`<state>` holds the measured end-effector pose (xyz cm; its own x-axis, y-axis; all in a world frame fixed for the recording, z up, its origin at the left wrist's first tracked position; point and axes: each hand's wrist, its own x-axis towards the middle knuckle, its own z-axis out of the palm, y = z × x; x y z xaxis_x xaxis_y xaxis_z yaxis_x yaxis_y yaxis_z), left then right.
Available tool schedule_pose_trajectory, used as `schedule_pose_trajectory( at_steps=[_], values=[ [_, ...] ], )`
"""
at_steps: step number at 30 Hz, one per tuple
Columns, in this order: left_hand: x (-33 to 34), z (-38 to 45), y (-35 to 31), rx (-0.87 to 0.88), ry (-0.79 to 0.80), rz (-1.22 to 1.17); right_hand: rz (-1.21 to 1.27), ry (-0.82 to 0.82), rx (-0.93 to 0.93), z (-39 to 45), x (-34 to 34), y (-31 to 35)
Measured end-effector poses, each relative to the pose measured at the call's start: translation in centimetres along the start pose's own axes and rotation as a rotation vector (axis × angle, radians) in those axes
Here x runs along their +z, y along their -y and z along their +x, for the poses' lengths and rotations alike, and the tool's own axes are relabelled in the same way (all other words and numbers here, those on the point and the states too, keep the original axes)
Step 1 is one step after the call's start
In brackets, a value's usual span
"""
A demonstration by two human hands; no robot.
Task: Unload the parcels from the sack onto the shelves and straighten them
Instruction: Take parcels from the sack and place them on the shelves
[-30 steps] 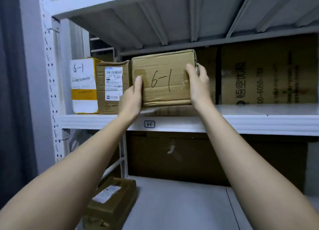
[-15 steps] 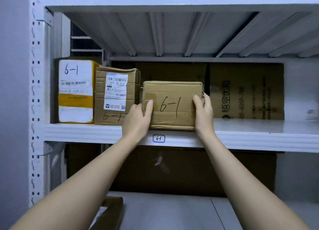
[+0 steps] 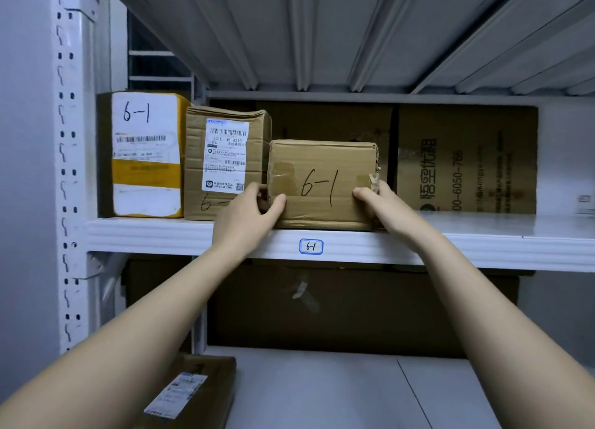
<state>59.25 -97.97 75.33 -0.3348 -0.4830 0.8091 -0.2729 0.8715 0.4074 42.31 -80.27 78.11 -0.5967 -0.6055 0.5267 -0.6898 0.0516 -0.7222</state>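
A brown cardboard parcel (image 3: 322, 184) marked "6-1" stands on the white shelf (image 3: 161, 235) labelled "6-1", at its front edge. My left hand (image 3: 248, 216) grips its lower left corner, thumb on the front face. My right hand (image 3: 383, 209) grips its lower right corner. To its left stand a taller brown parcel (image 3: 225, 161) with a white shipping label and a yellow-and-white parcel (image 3: 145, 155) marked "6-1". The sack is out of view.
Flattened cardboard sheets (image 3: 467, 158) line the back of the shelf, with bare shelf surface to the right of the held parcel. A flat brown parcel (image 3: 193, 393) lies on the lower shelf at left. A perforated upright post (image 3: 67, 171) bounds the left side.
The parcel came down from mid-air onto the shelf beside the labelled parcel. Both hands slid lower on its sides and still hold it.
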Motion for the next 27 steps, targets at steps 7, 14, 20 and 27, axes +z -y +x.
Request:
schedule_pose_trajectory(
  at_steps=[7, 14, 20, 27],
  values=[
    [-1.2, 1.6, 0.7, -0.093, 0.118, -0.2, -0.122, -0.007, 0.045, 0.7, 0.6, 0.8],
    [-1.4, 2.4, -0.2, -0.048, 0.078, 0.072, -0.198, -0.069, 0.09, 1.8, 1.6, 0.6],
    [-1.5, 3.1, -0.7, -0.055, 0.086, 0.212, -0.261, -0.112, 0.093, 1.9, 2.2, 0.5],
    [-1.4, 2.9, -0.7, -0.043, 0.1, 0.207, -0.315, -0.171, 0.088, 1.9, 2.5, 0.4]
  ],
)
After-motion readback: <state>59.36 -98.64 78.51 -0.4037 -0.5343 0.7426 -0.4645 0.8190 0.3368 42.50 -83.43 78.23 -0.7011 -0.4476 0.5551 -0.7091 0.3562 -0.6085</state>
